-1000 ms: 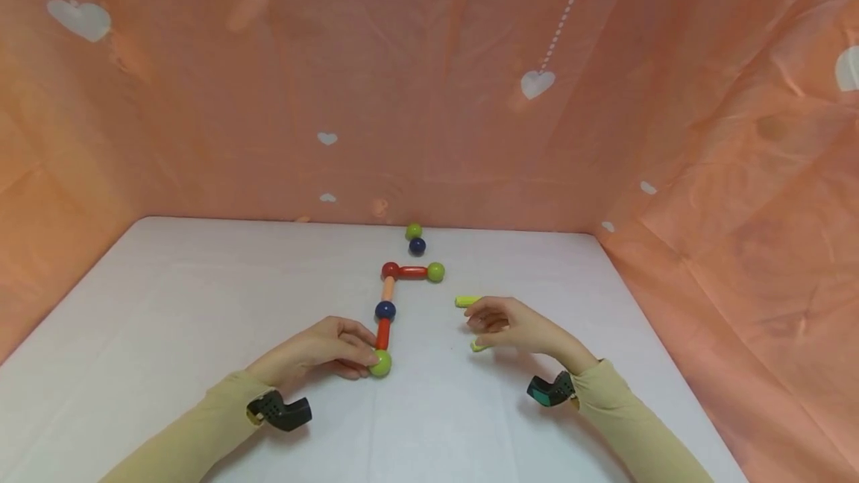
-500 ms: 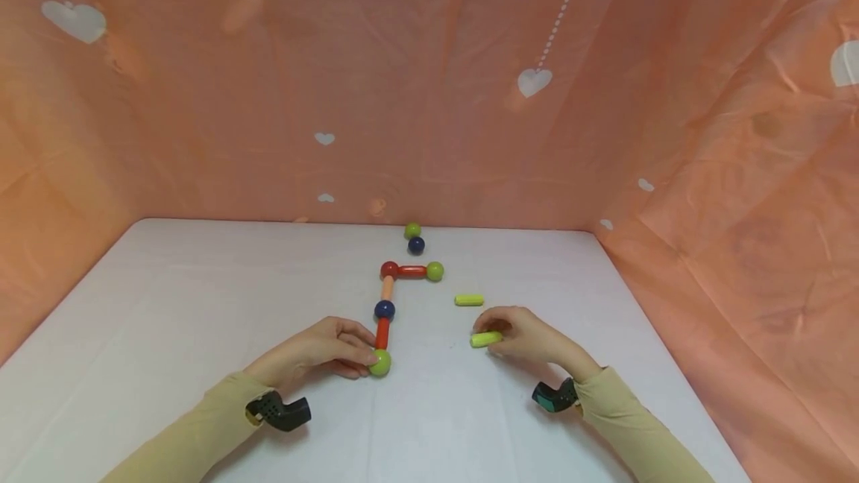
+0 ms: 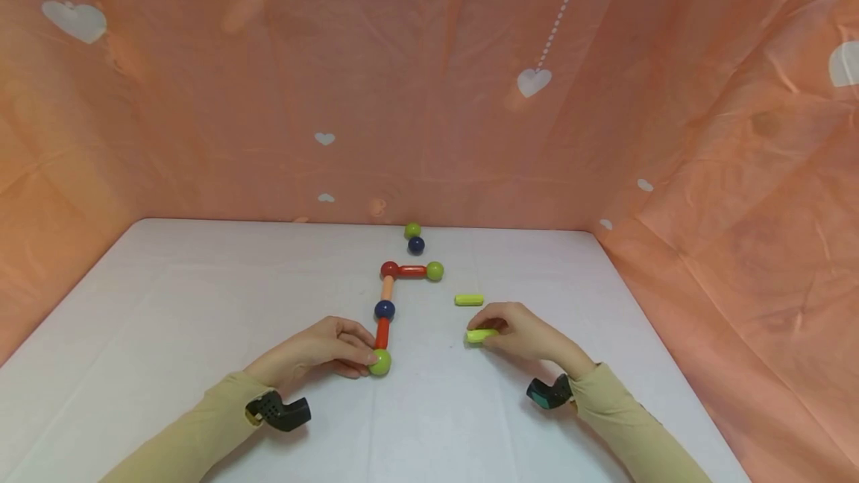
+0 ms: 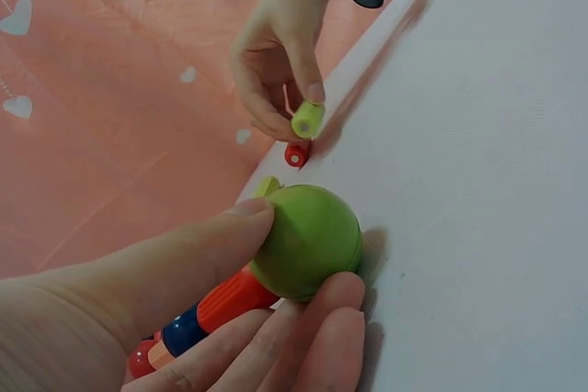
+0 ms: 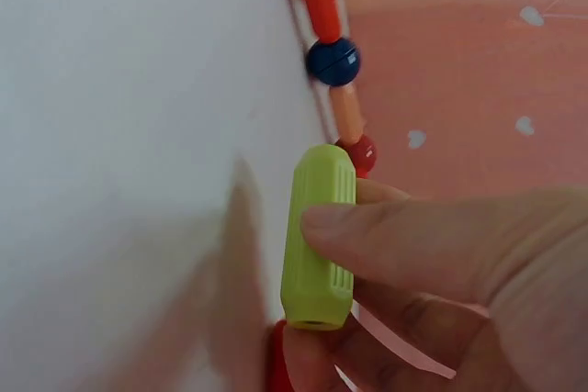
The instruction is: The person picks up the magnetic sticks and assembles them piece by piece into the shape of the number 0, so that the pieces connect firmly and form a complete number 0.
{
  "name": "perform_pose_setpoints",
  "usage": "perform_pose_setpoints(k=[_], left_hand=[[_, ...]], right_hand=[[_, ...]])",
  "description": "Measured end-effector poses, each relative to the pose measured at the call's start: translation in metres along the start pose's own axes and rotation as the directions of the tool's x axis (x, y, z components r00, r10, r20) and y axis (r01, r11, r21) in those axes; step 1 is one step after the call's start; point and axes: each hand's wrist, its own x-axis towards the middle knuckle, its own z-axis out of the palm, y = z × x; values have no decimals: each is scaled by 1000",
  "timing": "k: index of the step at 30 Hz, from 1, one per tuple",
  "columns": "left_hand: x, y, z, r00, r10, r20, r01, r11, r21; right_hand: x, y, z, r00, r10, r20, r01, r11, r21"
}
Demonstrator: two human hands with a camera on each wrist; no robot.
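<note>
My left hand (image 3: pixel 329 346) pinches the green ball (image 3: pixel 380 362) at the near end of a joined chain. From it a red rod (image 3: pixel 382 334) runs to a blue ball (image 3: pixel 385 309), then a peach rod (image 3: pixel 388 288) to a red ball (image 3: pixel 390 270). There the chain turns right, through another red rod to a second green ball (image 3: pixel 435 270). To the right, my right hand (image 3: pixel 523 332) holds a yellow-green rod (image 5: pixel 318 240) between thumb and fingers, above the table and apart from the chain.
Another yellow-green rod (image 3: pixel 469 300) lies just beyond my right hand. A loose red rod (image 4: pixel 296 154) shows near that hand in the left wrist view. At the back sit a loose blue ball (image 3: pixel 416 245) and green ball (image 3: pixel 412 229). Orange cloth (image 3: pixel 429 133) walls the white table.
My right hand has taken hold of the nearer yellow-green rod, lifted it and shifted it slightly left. My left hand and the chain have stayed in place.
</note>
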Motion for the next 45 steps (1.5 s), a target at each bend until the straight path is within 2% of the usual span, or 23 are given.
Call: perform_pose_setpoints(k=[7,15,24,31,45], left_hand=[[1,0,0,1000,-4,-12,4,1000,18],[2,1,1,999,-16,-31,17,1000,24],[3,1,-1,1000,-7,-30,9,999,37],[1,1,0,1000,0,-14,0,1000,21],[3,0,-1,1000,-17,-20,18,999,28]], right_hand=[[15,-18,5,997,-80,25,78,995,63],[33,-38,25,990,-82,116,68,991,119],[45,-41,48,973,-122,195,86,979,182],[49,-44,57,969,-110,219,69,980,185],[55,-52,59,969,-132,210,94,979,183]])
